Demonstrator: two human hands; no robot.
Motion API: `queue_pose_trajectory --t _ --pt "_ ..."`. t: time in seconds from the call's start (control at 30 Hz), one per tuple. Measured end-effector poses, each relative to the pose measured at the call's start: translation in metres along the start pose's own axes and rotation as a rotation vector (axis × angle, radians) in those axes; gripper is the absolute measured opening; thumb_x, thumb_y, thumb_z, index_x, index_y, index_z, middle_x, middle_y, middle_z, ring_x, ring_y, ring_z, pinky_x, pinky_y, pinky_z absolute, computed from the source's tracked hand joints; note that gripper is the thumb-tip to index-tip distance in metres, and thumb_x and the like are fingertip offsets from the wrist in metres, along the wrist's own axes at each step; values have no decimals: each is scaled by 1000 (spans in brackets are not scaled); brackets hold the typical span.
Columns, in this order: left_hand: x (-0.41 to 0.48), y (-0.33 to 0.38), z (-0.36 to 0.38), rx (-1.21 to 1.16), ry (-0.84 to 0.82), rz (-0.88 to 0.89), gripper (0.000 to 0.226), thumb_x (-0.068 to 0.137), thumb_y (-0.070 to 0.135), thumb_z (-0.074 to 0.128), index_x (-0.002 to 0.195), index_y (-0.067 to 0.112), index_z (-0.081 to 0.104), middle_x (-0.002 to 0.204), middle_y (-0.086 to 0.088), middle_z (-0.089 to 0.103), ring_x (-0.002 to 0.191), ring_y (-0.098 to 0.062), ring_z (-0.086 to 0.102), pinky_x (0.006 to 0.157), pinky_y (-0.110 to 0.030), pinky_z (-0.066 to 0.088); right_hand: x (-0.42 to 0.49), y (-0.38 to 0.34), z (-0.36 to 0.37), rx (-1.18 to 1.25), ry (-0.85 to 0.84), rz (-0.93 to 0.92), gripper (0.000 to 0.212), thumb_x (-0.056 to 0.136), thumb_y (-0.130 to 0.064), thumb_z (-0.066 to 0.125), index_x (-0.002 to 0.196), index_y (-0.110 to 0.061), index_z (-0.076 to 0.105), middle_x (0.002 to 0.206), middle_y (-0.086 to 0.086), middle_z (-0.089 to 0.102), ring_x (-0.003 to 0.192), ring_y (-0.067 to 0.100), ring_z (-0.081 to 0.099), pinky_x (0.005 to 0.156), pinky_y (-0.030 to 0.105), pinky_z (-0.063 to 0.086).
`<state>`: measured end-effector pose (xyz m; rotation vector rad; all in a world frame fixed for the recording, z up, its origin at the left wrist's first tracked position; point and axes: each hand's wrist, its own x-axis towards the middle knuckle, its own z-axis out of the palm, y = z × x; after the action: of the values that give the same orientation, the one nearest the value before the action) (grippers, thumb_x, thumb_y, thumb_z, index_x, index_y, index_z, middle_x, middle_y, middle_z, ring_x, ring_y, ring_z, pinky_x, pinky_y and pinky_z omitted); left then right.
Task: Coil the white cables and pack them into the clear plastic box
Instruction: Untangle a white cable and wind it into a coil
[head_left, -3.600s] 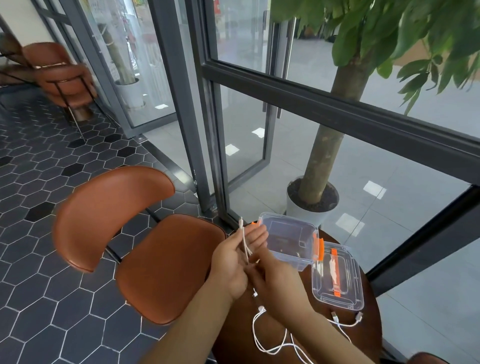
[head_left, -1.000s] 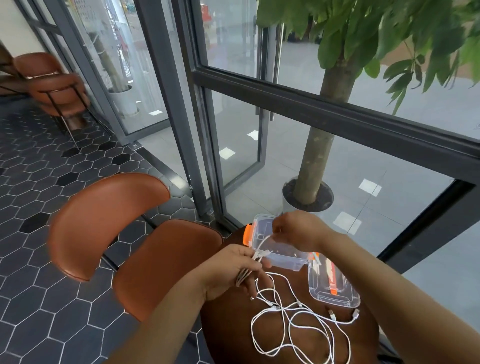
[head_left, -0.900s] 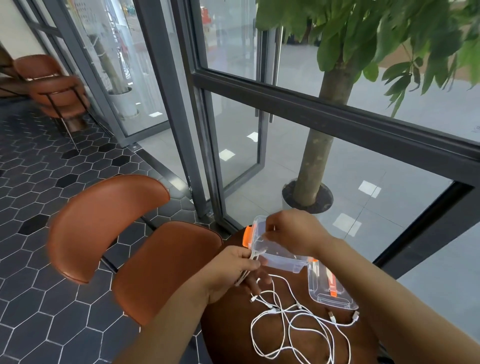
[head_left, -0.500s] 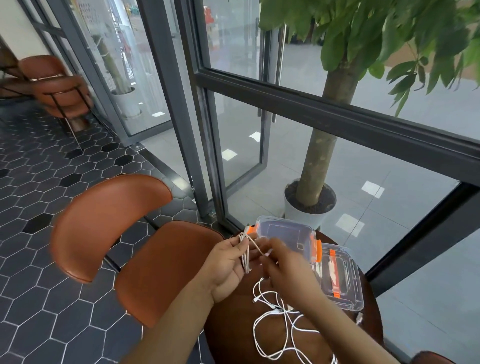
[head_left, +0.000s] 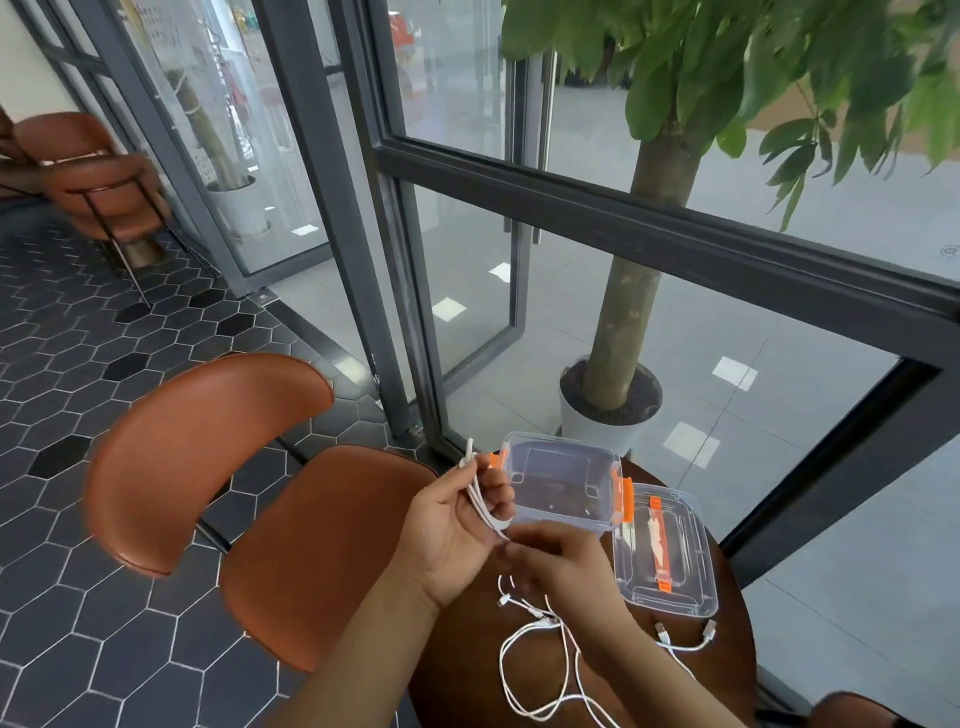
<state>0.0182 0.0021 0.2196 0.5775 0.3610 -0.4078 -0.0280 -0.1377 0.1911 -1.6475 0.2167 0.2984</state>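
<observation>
My left hand (head_left: 457, 525) grips a folded bundle of white cable (head_left: 477, 493) upright, just left of the clear plastic box (head_left: 563, 488). My right hand (head_left: 556, 566) is right below it, fingers curled and pinching the cable where it leaves the bundle. The rest of the white cables (head_left: 540, 670) lie in loose loops on the round brown table (head_left: 467, 649), partly hidden under my right forearm. The box stands open with orange clips; nothing shows inside it.
The box's clear lid (head_left: 662, 551) lies on the table right of the box. A brown chair (head_left: 218, 467) stands to the left. A potted tree (head_left: 613, 405) sits behind the glass wall beyond the table.
My right hand came back from the box's rim to the bundle and now sits lower, under my left hand. The bundle in my left hand has grown and stands more upright.
</observation>
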Motion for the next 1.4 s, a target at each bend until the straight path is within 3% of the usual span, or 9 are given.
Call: queue_pose_trajectory --t 0.1,0.23,0.37,0.5,0.73,0.87,1.07,1.2,1.4 --pt "0 -2 -2 -34 -77 -31 10 85 13 60 89 4 64 71 -9 59 61 -18 57 69 -29 43 1 -7 -2 439 -41 120 22 96 -14 62 96 1 77 96 27 75 84 32 73 74 38 60" --pt "-1 -4 -6 36 -209 -50 33 57 10 92 82 2 71 67 -12 59 59 -22 58 65 -32 51 3 -8 -1 451 -21 55 33 93 -33 66 94 -2 76 94 21 75 83 28 72 73 36 58" --pt "-3 -6 -13 51 -254 -97 36 61 7 92 89 -1 71 73 -14 64 64 -23 64 68 -33 54 7 -8 -8 506 -40 9 29 84 -17 77 107 0 73 99 27 73 89 36 70 83 43 56" --pt "-5 -2 -16 144 -276 -131 27 76 6 82 95 -5 66 83 -22 66 75 -29 68 72 -40 59 1 -15 -12 285 32 -85 13 85 -2 74 91 -10 82 81 15 78 69 19 72 63 27 57" --pt "-9 11 -7 963 -43 57 24 102 18 54 91 4 68 87 -11 72 91 -31 72 87 -48 60 3 -17 -21 189 204 -145 12 84 -3 76 83 -13 82 77 7 79 68 20 74 66 30 58" --pt "-12 2 -2 1048 83 138 15 101 14 58 107 7 69 85 -12 77 80 -31 77 70 -40 64 2 -16 -24 126 235 -139 11 83 -5 78 80 -15 82 74 7 79 67 27 73 64 33 60" --pt "-14 -8 -1 1086 109 216 17 101 9 55 101 10 72 82 -12 77 77 -29 77 71 -42 64 -7 -15 -33 298 76 -58 29 101 -15 54 92 -5 79 83 21 77 73 38 74 67 38 61" --pt "-12 -8 -1 1067 62 177 18 101 5 54 106 5 72 87 -17 77 81 -34 77 73 -44 64 -6 -11 -44 -41 19 -140 27 99 -10 57 89 -17 81 72 19 72 57 24 61 52 27 51" --pt "-7 -11 1 1112 69 188 19 101 4 54 103 5 73 92 -21 76 81 -33 77 71 -44 64 -3 -15 -56 -340 -117 -265 35 95 -8 61 103 -36 79 92 -3 79 80 28 73 74 44 58"
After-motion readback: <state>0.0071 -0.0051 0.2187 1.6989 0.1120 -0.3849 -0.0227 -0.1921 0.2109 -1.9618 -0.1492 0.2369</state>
